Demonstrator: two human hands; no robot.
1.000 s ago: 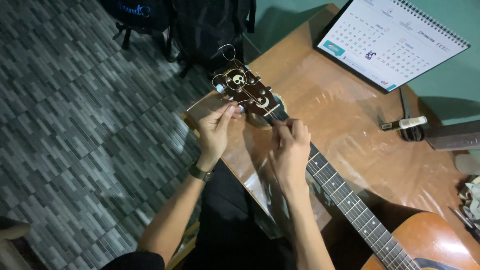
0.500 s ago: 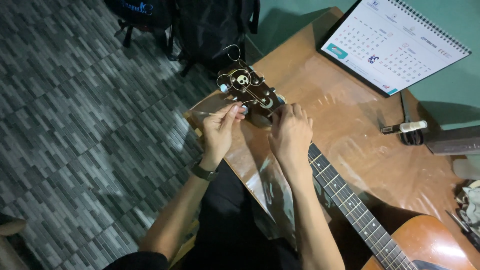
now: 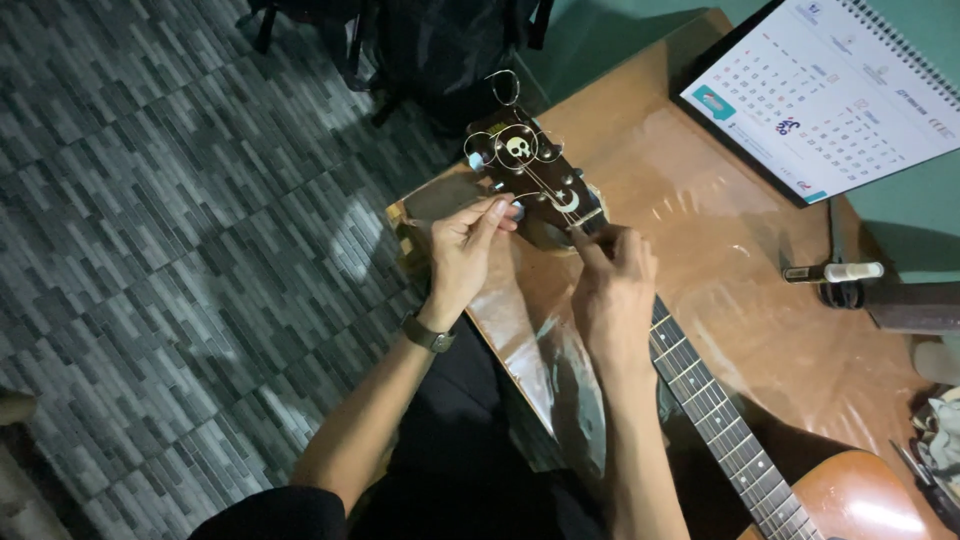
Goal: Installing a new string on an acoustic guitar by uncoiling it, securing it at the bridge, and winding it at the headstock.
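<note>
**Dark headstock between two hands**

Dark wood headstock (image 3: 528, 170) sits at the table's (image 3: 700, 200) left edge, far from the body (image 3: 860, 500). The guitar's long axis runs from far left to near right, along the neck (image 3: 700, 390). Left hand (image 3: 460, 250) pinches a tuning peg (image 3: 515, 210) on the headstock's near side and is the nearer hand. Right hand (image 3: 612, 285) lies over the neck just below, fingers curled, forefinger pressing the strings at the nut. A calendar (image 3: 830, 90) stands far right.
</note>
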